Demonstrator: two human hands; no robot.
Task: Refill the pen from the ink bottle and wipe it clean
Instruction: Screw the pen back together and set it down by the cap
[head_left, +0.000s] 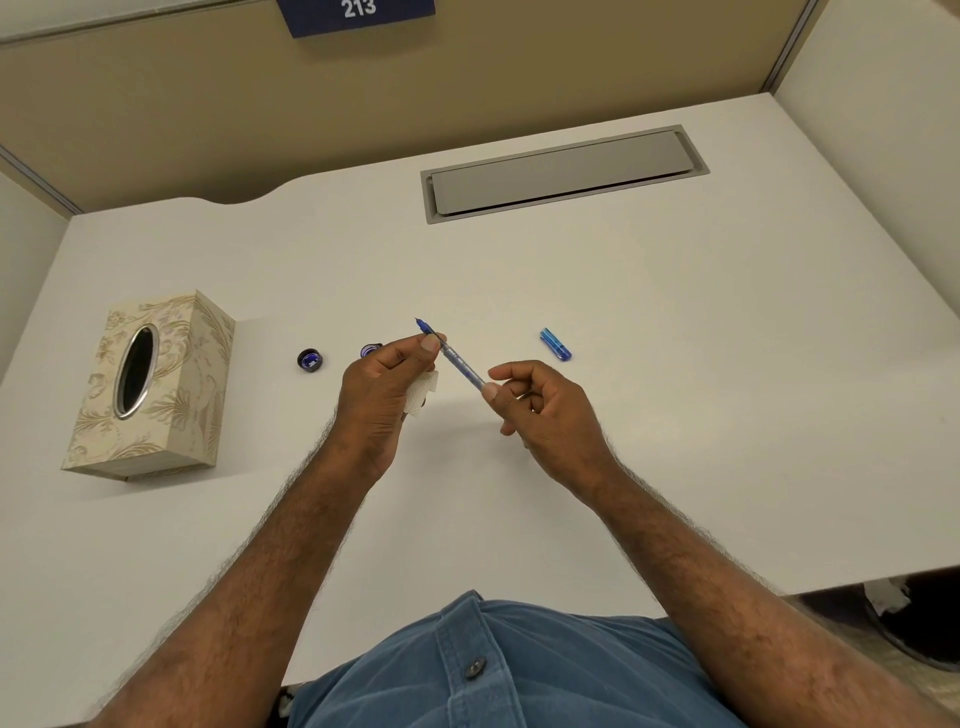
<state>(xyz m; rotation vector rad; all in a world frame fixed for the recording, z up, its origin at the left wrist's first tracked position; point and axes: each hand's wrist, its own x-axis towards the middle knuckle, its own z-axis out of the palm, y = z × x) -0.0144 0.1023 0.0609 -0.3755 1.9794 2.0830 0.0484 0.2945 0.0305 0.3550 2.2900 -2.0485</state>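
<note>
A slim blue pen (460, 364) is held above the white desk (675, 364), its nib pointing up and to the left. My left hand (387, 387) pinches the pen near the nib and also holds a crumpled white tissue (421, 397) in its palm. My right hand (540, 408) pinches the pen's rear end between thumb and fingers. The ink bottle (371, 349) stands open behind my left hand, mostly hidden by it. Its black cap (310, 359) lies on the desk to the left. The blue pen cap (555, 344) lies on the desk to the right.
A patterned cream tissue box (150, 384) stands at the desk's left. A grey cable hatch (563, 174) is set into the desk at the back. Partition walls close in the back and both sides.
</note>
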